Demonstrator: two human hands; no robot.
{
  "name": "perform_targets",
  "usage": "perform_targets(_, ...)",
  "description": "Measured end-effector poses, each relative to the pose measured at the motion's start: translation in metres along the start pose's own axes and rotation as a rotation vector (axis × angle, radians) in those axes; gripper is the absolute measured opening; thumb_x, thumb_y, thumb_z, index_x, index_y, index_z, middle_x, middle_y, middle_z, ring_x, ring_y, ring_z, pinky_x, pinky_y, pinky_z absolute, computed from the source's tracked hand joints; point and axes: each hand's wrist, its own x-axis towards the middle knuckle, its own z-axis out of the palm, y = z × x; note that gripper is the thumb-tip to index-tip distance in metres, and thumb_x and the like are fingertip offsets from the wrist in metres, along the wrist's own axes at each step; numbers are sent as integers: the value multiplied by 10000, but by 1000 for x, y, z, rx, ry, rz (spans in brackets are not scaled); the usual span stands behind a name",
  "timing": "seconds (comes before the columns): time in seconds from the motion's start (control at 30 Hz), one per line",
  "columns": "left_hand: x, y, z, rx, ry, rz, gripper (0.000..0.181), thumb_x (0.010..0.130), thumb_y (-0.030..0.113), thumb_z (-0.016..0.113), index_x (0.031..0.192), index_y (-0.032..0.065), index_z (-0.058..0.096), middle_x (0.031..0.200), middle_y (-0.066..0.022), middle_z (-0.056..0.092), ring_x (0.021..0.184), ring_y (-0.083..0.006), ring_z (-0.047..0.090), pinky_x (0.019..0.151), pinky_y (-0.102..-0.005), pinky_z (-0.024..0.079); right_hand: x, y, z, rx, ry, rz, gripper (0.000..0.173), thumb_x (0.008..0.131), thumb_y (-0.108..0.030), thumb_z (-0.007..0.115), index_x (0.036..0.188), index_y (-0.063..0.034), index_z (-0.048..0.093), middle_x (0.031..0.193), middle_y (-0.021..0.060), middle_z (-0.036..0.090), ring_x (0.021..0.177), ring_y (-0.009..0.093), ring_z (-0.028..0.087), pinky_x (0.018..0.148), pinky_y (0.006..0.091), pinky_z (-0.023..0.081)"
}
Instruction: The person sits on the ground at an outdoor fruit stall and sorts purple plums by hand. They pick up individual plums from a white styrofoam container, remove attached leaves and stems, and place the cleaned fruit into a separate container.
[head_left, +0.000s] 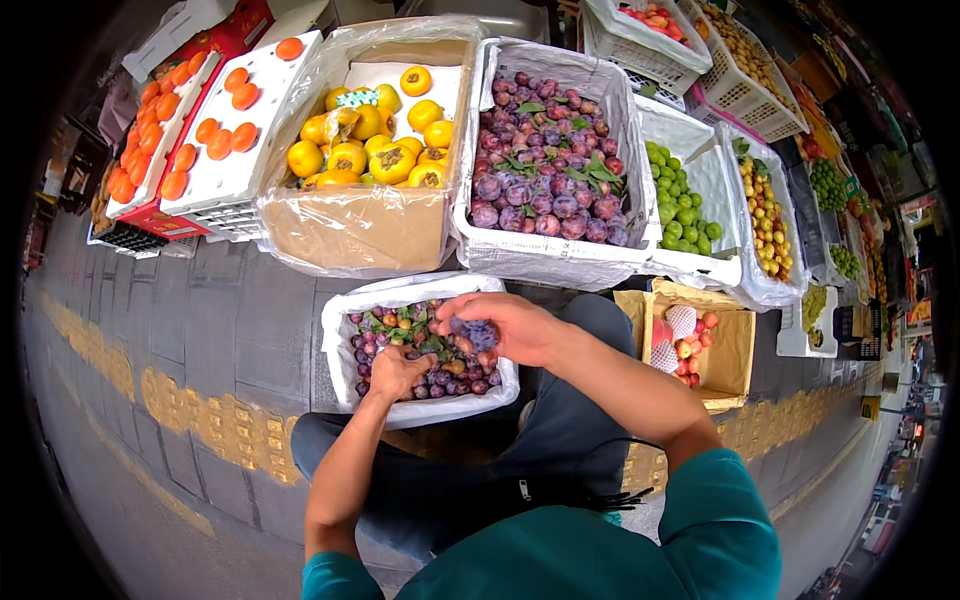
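Note:
A white-lined basket (343, 409) of purple plums with green leaves stands on the pavement between my knees and the stall. My left hand (399, 373) reaches down into the plums at the basket's left middle; its fingertips are partly hidden among the fruit, so its hold cannot be made out. Above the basket's right side is my right hand (506, 324), fingers curled around a dark purple plum (477, 333). Beyond the basket, a larger lined crate (555, 259) holds many plums and leaves.
A cardboard box (352, 232) of yellow persimmons and a white foam tray (217, 180) of orange fruit stand at the left. Right of the large crate are green fruit (682, 202) and yellow-red fruit (769, 217). A paper-lined box (731, 360) of apple-like fruit sits beside my right knee.

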Motion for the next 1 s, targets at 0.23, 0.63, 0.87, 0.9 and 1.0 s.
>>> perform_targets(0.23, -12, 281, -28, 90, 310, 680, 475, 839, 378, 806, 1118, -2, 761, 800, -174, 747, 771, -270, 749, 742, -387, 573, -106, -115, -60, -167, 609, -498, 335, 976, -254, 656, 1283, -119, 659, 1117, -5, 671, 863, 109, 631, 731, 327, 531)
perform_targets(0.63, 52, 383, 51, 330, 310, 980, 461, 832, 405, 765, 1154, 76, 746, 1169, -159, 700, 1105, -346, 672, 941, -453, 549, -100, -136, -170, -228, 911, -526, 388, 967, -419, 645, 1211, -126, 719, 1227, 9, 650, 1123, 170, 535, 1014, 406, 383)
perform_targets(0.87, -18, 178, -44, -120, 670, 858, 173, 922, 40, 696, 1085, 3, 741, 996, -126, 724, 895, -217, 708, 827, -355, 562, -99, -96, -82, -412, 923, -893, 258, 1021, -174, 636, 1201, -3, 707, 1125, 9, 680, 1010, 88, 595, 901, 241, 444)
perform_targets(0.9, -16, 131, -52, -97, 708, 711, 172, 949, 83, 679, 1090, 7, 744, 971, -130, 731, 851, -221, 714, 790, -358, 565, -87, -74, -73, -541, 835, -902, 230, 1027, -170, 635, 1183, -21, 714, 1068, -2, 675, 967, 73, 593, 853, 245, 463)
perform_targets(1.0, -11, -25, -60, 168, 684, 228, 243, 947, 204, 676, 1106, 39, 757, 1012, -159, 743, 908, -289, 730, 829, -399, 571, -32, -7, -39, -770, 417, -565, 231, 1001, -195, 660, 1158, -37, 718, 1049, 65, 702, 988, 138, 657, 839, 292, 513)
